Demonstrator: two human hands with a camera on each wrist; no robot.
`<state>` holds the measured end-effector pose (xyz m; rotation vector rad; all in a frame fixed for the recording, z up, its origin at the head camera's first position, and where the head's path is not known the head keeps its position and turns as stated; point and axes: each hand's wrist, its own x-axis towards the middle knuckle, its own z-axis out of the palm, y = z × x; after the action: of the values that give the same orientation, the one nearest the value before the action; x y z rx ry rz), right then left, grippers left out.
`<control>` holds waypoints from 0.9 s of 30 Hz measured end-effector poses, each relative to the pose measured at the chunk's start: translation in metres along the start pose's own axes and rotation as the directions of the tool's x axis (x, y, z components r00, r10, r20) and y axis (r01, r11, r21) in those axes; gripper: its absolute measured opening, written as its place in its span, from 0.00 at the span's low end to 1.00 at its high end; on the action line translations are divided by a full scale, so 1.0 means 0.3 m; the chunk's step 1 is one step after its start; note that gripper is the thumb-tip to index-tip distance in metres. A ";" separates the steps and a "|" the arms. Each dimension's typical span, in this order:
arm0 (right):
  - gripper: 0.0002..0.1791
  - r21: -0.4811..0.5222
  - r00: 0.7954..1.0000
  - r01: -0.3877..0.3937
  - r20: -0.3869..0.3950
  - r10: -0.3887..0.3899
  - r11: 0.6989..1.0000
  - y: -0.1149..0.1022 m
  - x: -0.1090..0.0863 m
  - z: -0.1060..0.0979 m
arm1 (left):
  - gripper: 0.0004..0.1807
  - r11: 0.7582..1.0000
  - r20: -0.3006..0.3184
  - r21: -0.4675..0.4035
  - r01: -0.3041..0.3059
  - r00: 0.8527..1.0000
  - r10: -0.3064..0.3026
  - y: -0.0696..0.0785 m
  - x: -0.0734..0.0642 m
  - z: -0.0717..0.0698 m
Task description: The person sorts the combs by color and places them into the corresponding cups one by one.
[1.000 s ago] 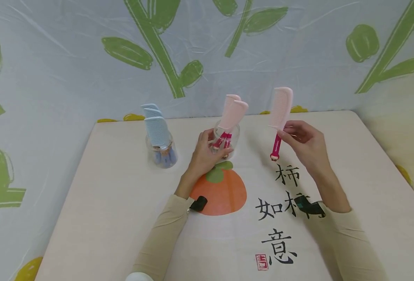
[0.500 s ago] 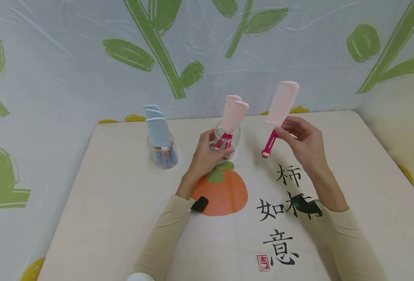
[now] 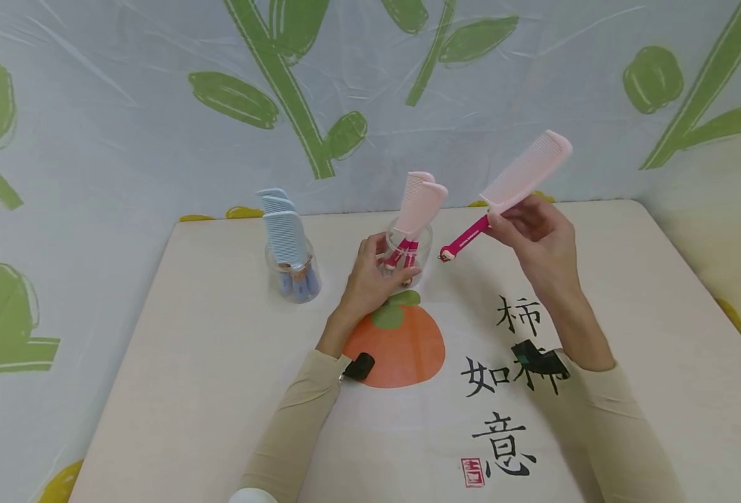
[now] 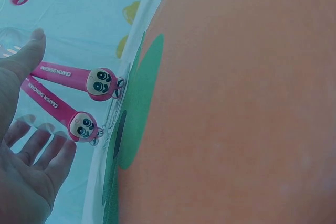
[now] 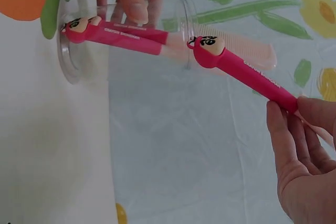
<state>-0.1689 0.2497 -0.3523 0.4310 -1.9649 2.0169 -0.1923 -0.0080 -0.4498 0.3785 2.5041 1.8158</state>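
Note:
My left hand [image 3: 370, 279] holds a clear jar [image 3: 424, 250], its fingers and thumb around the sides. Two pink combs [image 3: 422, 208] stand in that jar, heads up, with their dark pink character-ended handles [image 4: 63, 72] inside. In my right hand [image 3: 543, 244] another pink comb [image 3: 529, 171] is pinched near where the handle meets the head. This comb is tilted, its toothed head up to the right and its handle end down to the left, near the jar. From the right wrist view, the handle's character end [image 5: 209, 52] appears close to the jar's mouth.
A second clear jar [image 3: 315, 279] with several blue combs [image 3: 286, 237] stands to the left. The pale tabletop [image 3: 207, 363] carries a printed orange persimmon [image 3: 401, 353] and black characters [image 3: 502, 447]. A leaf-patterned sheet [image 3: 156, 140] hangs behind the table.
The comb in my right hand has turned from nearly upright to slanted, its handle end swinging left toward the jar and its head going right. My left hand stays on the jar.

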 end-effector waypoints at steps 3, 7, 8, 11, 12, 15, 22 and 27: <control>0.25 0.029 1.000 0.021 0.002 -0.021 0.999 -0.007 0.009 0.014 | 0.43 1.000 0.000 0.003 0.002 1.000 -0.002 0.001 0.000 -0.001; 0.25 0.059 0.999 0.042 -0.011 -0.041 0.997 -0.011 0.018 0.035 | 0.43 1.000 -0.001 0.000 -0.005 1.000 0.005 0.000 0.000 -0.001; 0.25 0.066 0.999 0.048 -0.017 -0.047 0.997 -0.010 0.020 0.040 | 0.43 1.000 -0.001 0.000 -0.007 1.000 0.007 -0.001 0.000 -0.001; 0.26 0.075 0.998 0.061 -0.029 -0.059 0.995 -0.007 0.026 0.055 | 0.44 1.000 0.000 0.000 0.000 1.000 0.000 -0.002 -0.001 -0.001; 0.26 0.076 0.998 0.064 -0.031 -0.062 0.995 -0.005 0.027 0.060 | 0.44 1.000 0.000 -0.001 0.003 1.000 -0.003 -0.003 -0.001 -0.001; 0.26 0.072 0.997 0.067 -0.032 -0.065 0.995 0.001 0.032 0.074 | 0.43 1.000 0.002 -0.004 0.015 1.000 -0.015 0.000 -0.002 0.000; 0.25 -0.016 0.997 0.075 -0.028 -0.075 0.997 0.016 0.039 0.114 | 0.43 0.999 -0.002 0.001 0.033 0.999 -0.033 0.004 -0.003 0.002; 0.24 -0.114 0.994 0.105 0.002 -0.105 0.988 0.034 0.044 0.139 | 0.44 1.000 0.002 0.004 0.025 1.000 -0.025 0.004 -0.002 -0.001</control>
<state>-0.1845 0.2077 -0.3553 0.4922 -1.9982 1.8305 -0.1916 -0.0079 -0.4487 0.3473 2.5002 1.8004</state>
